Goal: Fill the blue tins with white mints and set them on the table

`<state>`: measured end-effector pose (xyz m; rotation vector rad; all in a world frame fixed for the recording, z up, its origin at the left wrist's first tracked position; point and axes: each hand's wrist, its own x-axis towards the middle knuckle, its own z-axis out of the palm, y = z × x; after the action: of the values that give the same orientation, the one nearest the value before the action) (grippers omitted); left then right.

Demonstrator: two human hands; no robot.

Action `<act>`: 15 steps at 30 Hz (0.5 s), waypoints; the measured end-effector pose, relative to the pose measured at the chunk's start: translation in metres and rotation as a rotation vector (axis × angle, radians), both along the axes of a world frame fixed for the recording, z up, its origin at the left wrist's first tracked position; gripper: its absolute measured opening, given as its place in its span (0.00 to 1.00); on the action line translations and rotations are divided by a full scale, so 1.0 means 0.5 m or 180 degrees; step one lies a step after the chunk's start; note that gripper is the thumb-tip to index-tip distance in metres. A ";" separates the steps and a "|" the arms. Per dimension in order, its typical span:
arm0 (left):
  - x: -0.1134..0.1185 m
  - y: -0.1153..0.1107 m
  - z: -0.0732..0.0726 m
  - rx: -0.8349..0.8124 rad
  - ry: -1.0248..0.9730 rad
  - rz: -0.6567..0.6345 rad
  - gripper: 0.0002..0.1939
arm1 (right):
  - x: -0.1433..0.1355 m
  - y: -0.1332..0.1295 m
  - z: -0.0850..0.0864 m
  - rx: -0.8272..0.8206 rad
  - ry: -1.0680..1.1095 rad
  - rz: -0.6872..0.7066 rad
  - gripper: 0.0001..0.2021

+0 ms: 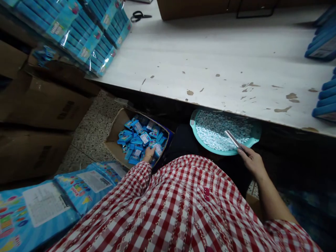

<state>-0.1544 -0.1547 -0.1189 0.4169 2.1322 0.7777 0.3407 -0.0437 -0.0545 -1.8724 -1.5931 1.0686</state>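
Note:
My left hand (149, 154) reaches into an open cardboard box (113, 134) full of small blue packs (136, 126), its fingers at one pack (158, 148) near the box's right side. Whether it grips that pack is too small to tell. In my right hand (251, 160) is a shiny metal scoop (232, 138), held by its end. The scoop reaches over the rim of a turquoise basin (228, 152), above many small pale pieces (215, 131) that fill it.
A white worktable (210, 63) with chipped paint spans the top. Wrapped blue packs (84, 38), black scissors (140, 16) and blue containers (327, 101) rest on it. Cartons (39, 101) stand at the left, printed blue bags (86, 185) at the lower left.

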 end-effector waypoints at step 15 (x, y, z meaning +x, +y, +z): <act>0.224 0.293 0.254 0.1277 -0.2977 0.0129 0.17 | 0.014 0.053 0.074 0.0398 -0.1902 0.1197 0.21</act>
<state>-0.0424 -0.0082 0.0082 0.1511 1.1171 1.1456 0.3477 -0.0172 -0.0176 -1.9601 -2.3572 0.5329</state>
